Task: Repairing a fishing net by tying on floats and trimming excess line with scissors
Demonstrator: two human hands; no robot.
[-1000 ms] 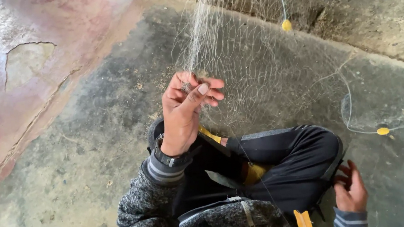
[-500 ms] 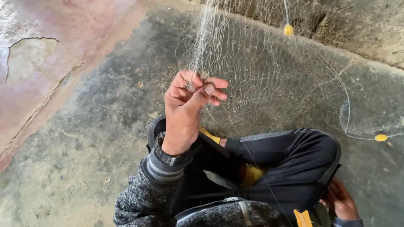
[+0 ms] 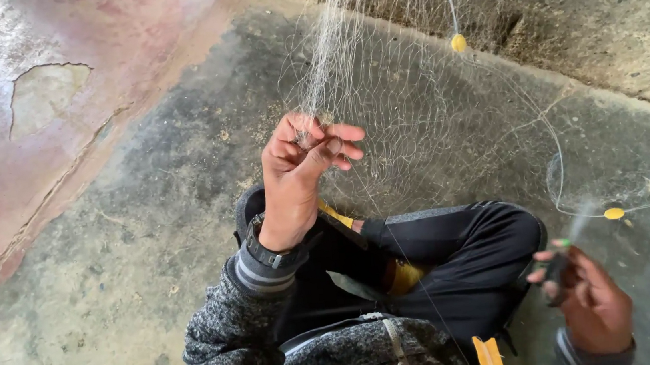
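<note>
**Net held taut in the left hand, small tool in the right: mending stage in hand**

The rough grey concrete floor [image 3: 107, 254] fills most of the view; at far left it gives way to a worn reddish slab [image 3: 11, 183] with a pale chipped patch. A weathered concrete wall base [image 3: 605, 16] runs along the far right.

The fine pale monofilament fishing net [image 3: 406, 109] hangs from above the frame and spreads over the floor in front of the seated person, whose crossed legs in black trousers [image 3: 461, 249] and grey flecked sleeve [image 3: 229, 337] occupy the near centre. A thin white edge line [image 3: 556, 158] carries two small yellow oval floats: one far [image 3: 458, 43], one on the floor at right [image 3: 614, 213].

The left hand [image 3: 299, 169], raised at centre, has its fingers closed together on a gathered bunch of mesh. The right hand [image 3: 591, 299], low at near right and well apart from the left, is clamped on a small dark tool [image 3: 557, 271] with a green tip; its exact kind cannot be told.

Judgement: the work looks to be at the holding stage, mesh bunched and tensioned, tool not yet at the net. The next move would call for bringing the right hand up to the pinched mesh without slackening the grip.
</note>
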